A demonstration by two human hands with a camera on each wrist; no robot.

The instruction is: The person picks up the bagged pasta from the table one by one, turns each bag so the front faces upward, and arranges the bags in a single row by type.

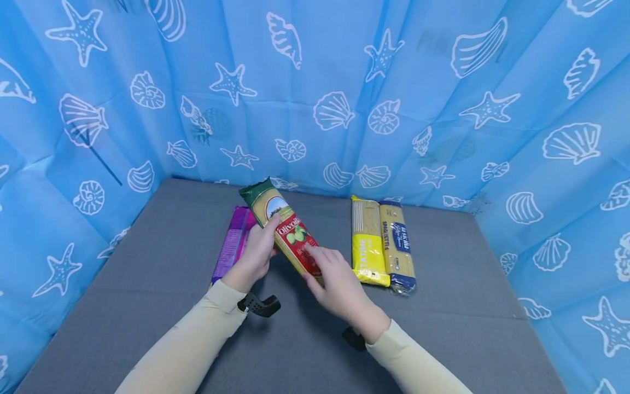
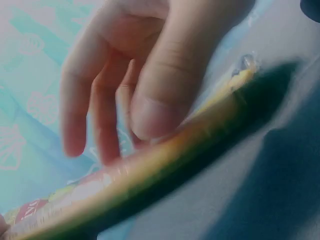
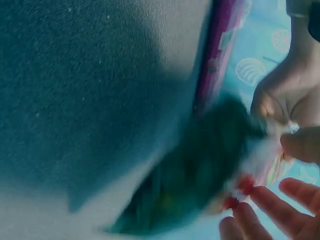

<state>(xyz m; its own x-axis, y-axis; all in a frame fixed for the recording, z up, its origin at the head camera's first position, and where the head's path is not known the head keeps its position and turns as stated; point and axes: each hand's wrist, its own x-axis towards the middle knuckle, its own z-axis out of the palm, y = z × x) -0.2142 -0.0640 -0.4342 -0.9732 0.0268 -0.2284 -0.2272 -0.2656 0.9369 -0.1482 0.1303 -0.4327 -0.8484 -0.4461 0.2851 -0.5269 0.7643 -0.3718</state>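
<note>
A long pack of pasta point(image 1: 291, 230), green at one end with a red Olivoila label, is held tilted above the table between both hands. My left hand point(image 1: 258, 243) grips its left edge, thumb on the front; the left wrist view shows the thumb point(image 2: 160, 110) against the pack with fingers beyond it. At the lower end, my right hand point(image 1: 339, 279) holds the pack with fingers over the red label. In the right wrist view the green end point(image 3: 200, 160) is blurred, and the right fingers point(image 3: 280, 210) lie at the red part.
A purple pack point(image 1: 230, 246) lies on the grey table point(image 1: 162, 262) behind the left hand, partly covered. To the right, a yellow pasta pack point(image 1: 369, 251) and a blue-ended spaghetti pack point(image 1: 396, 241) lie side by side. A blue shell-patterned curtain point(image 1: 305, 76) surrounds the table.
</note>
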